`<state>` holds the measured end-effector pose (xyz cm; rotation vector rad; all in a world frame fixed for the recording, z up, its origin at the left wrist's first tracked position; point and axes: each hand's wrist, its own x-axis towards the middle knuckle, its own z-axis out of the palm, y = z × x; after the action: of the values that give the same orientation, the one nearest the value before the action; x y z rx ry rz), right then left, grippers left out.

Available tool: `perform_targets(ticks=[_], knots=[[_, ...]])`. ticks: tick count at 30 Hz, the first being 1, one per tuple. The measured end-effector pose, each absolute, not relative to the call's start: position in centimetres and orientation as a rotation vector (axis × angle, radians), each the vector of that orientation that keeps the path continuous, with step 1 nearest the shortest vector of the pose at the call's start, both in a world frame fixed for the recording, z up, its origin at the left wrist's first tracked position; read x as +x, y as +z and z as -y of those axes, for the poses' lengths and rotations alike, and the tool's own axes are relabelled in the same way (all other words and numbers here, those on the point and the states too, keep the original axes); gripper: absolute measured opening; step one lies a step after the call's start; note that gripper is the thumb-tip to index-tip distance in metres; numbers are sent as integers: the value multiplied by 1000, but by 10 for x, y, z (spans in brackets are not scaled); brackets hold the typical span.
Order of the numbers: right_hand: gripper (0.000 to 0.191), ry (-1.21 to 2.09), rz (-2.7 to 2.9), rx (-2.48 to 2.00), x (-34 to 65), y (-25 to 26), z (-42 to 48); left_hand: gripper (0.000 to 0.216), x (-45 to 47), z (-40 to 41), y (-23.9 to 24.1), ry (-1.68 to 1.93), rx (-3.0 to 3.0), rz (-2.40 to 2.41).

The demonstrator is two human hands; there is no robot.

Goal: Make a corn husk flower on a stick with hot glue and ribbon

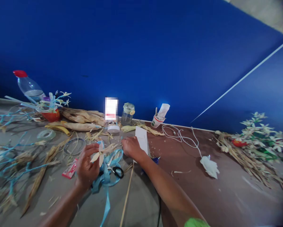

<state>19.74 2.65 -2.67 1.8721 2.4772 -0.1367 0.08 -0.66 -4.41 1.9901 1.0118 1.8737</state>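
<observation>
My left hand (87,166) is closed round a small flower made of pale corn-husk petals (99,155), held just above the table. My right hand (131,147) rests low on the table to its right, fingers curled down among husk scraps (111,147); what it pinches, if anything, is hidden. Light blue ribbon (106,176) loops under and between both hands and trails toward me. Black-handled scissors (117,171) lie on the ribbon just below the hands. A white card (142,138) lies behind my right hand.
A thin stick (127,195) and a red packet (70,169) lie near. Dried husks (81,117), a tape roll (46,134), wire ring (74,146), glass jar (127,114), paper cup (157,120), bottle (28,85), white cable (183,138) and husk flowers (261,132) surround them.
</observation>
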Motion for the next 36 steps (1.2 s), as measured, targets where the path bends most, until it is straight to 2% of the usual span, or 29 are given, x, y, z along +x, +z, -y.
perform_targets(ticks=[12,20,25,31,36], knots=[[26,-75,-2577,1975,223,-11,-5,28,7,12,-44,1826,2071,-895],[25,-475,-2792,2470,258,8,-8,25,7,14,-44,1788,2061,-918],[29,-635,-2511,2750,285,12,45,28,9,16,-44,1790,2058,-910],[26,-825,-2219,2797,296,-12,114,25,12,15,-46,1801,2089,-869],[20,-948,-2424,2456,261,-11,120,19,9,10,-45,1891,2001,-923]])
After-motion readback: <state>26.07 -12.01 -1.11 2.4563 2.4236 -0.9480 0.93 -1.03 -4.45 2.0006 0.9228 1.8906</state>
